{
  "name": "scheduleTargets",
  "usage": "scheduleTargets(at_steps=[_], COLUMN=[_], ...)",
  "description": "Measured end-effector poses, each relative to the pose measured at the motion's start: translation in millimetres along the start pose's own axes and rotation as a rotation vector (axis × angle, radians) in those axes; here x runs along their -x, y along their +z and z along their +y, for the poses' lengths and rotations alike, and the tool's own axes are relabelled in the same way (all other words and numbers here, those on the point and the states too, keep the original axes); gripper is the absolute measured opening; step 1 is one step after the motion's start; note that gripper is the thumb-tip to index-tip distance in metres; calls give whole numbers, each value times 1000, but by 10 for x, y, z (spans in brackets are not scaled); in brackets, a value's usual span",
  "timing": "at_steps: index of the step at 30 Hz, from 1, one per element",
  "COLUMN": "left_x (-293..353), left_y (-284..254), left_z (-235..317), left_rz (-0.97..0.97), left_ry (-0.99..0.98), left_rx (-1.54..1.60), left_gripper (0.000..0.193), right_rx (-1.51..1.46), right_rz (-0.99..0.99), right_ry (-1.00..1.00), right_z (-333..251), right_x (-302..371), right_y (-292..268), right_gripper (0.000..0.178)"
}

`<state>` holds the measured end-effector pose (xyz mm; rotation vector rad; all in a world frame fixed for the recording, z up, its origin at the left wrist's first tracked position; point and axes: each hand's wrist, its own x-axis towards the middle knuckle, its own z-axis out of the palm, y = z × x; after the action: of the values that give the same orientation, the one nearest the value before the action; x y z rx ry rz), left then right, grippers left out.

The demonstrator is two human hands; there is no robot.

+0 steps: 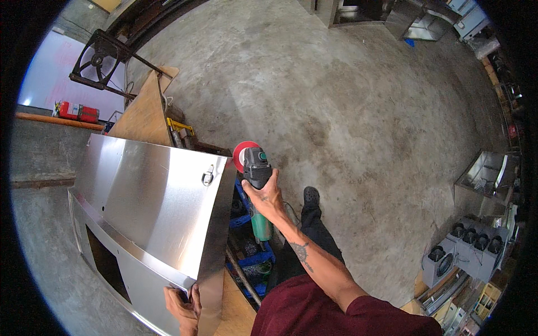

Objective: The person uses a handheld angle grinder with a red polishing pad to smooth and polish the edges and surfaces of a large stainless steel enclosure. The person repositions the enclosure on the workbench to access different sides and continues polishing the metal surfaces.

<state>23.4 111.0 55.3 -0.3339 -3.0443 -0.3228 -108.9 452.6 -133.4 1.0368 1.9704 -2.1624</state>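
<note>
Green grinder (256,166) looks heavy: hold its fat body (261,227). Right hand (268,197) wraps it; left hand (184,307) pinches the metal box (148,196).

A stained, mottled grey concrete floor (364,112) spreads across the room, paler in patches where light falls. At left, a whiteboard (50,73) carrying a bright spot of glare stands above an orange rail (61,121) and a grey wall (45,151). Stainless-steel cabinets (358,15) stand at the far edge; grey fan units (475,253) sit at lower right.
</note>
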Motion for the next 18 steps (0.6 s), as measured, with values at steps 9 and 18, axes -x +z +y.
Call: scheduleTargets(at_steps=[9, 18], left_x=[-1, -22], left_y=[61, 91], left_z=[-33, -41], left_rz=[-4, 2], left_ry=[-9, 3], left_rx=[11, 10], left_gripper=[42, 42], right_rx=[-19, 20], right_rz=[-13, 15], right_ry=[-91, -77], right_z=[-57, 19], right_x=[27, -21], right_y=[15, 42], right_gripper=[87, 92])
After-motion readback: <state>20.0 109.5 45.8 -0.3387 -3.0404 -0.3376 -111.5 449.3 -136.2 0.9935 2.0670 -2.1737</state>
